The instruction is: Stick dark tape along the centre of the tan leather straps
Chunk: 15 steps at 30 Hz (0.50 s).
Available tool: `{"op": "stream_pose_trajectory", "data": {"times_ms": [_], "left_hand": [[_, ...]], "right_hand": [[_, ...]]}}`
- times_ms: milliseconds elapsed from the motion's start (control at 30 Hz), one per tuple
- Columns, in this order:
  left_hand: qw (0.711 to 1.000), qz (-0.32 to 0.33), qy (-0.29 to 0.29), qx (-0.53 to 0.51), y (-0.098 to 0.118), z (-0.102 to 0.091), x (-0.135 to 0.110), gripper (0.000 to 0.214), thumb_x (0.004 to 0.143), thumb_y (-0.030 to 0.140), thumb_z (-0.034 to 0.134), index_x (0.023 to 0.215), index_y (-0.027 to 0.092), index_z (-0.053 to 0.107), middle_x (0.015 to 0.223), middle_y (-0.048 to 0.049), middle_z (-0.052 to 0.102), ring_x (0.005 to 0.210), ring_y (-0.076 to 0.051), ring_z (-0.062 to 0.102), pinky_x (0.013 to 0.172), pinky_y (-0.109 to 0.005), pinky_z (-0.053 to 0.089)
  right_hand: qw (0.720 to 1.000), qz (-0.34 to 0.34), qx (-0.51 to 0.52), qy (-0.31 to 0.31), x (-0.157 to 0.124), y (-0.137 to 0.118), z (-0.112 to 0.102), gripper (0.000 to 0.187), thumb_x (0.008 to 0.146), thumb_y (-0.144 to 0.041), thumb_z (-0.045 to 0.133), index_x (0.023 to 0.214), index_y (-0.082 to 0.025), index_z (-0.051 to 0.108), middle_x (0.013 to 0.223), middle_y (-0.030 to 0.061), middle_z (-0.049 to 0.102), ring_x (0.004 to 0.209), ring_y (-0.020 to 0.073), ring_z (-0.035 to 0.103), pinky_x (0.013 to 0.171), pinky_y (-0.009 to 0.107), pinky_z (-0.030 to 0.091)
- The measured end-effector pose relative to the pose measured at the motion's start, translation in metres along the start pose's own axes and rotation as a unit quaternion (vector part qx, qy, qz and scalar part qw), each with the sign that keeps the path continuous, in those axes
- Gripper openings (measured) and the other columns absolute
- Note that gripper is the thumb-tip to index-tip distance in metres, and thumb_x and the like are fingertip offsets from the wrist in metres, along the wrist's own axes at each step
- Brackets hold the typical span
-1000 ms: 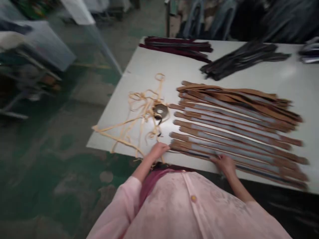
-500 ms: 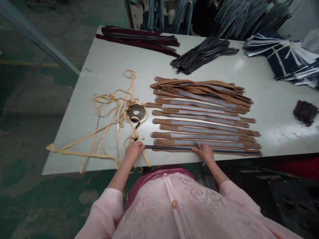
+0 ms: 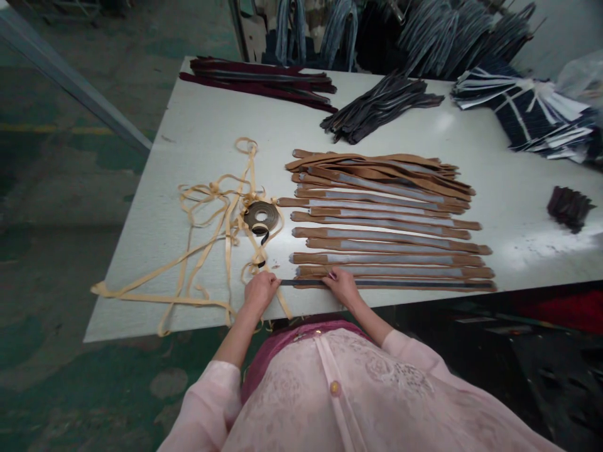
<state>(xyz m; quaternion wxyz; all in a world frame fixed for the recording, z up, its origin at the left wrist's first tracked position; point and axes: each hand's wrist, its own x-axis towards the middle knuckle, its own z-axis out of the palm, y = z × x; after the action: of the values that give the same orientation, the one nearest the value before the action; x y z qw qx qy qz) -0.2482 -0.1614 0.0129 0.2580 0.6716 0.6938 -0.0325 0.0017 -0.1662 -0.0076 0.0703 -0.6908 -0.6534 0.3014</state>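
Observation:
My left hand [image 3: 260, 290] is closed in a pinch on the left end of a dark tape strip [image 3: 405, 284] that runs along the nearest brown strap [image 3: 471, 285] at the table's front edge. My right hand [image 3: 342, 286] lies on that tape a little to the right, fingers pressed down on it. Several brown straps with grey centres [image 3: 381, 216] lie in rows behind. A roll of dark tape [image 3: 259, 216] sits left of the straps, its loose end trailing toward my left hand.
Tangled tan backing ribbon [image 3: 207, 220] sprawls over the left of the white table [image 3: 198, 125]. Maroon straps [image 3: 259, 75], dark grey straps [image 3: 377, 107] and navy-white pieces [image 3: 527, 107] lie at the back. A small dark bundle [image 3: 568, 207] sits right. Green floor lies left.
My right hand has slid left along the dark tape toward my left hand. The left hand has stayed at the tape's end. The view steadied after swinging right.

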Motion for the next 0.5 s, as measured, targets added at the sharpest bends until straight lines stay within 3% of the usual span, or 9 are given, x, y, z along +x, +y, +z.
{"op": "stream_pose_trajectory", "data": {"times_ms": [133, 400, 500], "left_hand": [[1.000, 0.011, 0.001, -0.018, -0.006, -0.004, -0.006, 0.028, 0.077, 0.039, 0.044, 0.069, 0.019, 0.063, 0.080, -0.0044, 0.056, 0.077, -0.017, 0.053, 0.064, -0.026, 0.039], [0.999, 0.023, 0.011, -0.042, -0.043, -0.022, -0.012, 0.025, 0.077, 0.038, 0.047, 0.070, 0.020, 0.063, 0.079, -0.0038, 0.053, 0.078, -0.017, 0.053, 0.065, -0.027, 0.039], [0.997, 0.055, 0.034, -0.028, -0.049, -0.025, -0.011, 0.027, 0.079, 0.039, 0.044, 0.067, 0.019, 0.060, 0.079, -0.0041, 0.051, 0.079, -0.018, 0.051, 0.065, -0.028, 0.038]], "right_hand": [[0.999, 0.034, -0.014, -0.005, 0.004, -0.024, 0.017, 0.024, 0.072, -0.042, 0.054, 0.070, -0.019, 0.056, 0.066, 0.0017, 0.060, 0.063, 0.0139, 0.052, 0.055, 0.023, 0.029], [0.994, 0.080, -0.078, -0.009, -0.001, -0.037, 0.014, 0.039, 0.067, -0.056, 0.056, 0.080, -0.019, 0.055, 0.076, 0.0052, 0.063, 0.073, 0.0182, 0.057, 0.058, 0.025, 0.032], [0.991, 0.092, -0.091, -0.015, -0.004, -0.044, 0.013, 0.042, 0.068, -0.057, 0.055, 0.085, -0.019, 0.054, 0.082, 0.0068, 0.063, 0.078, 0.0203, 0.058, 0.061, 0.027, 0.034]]}}
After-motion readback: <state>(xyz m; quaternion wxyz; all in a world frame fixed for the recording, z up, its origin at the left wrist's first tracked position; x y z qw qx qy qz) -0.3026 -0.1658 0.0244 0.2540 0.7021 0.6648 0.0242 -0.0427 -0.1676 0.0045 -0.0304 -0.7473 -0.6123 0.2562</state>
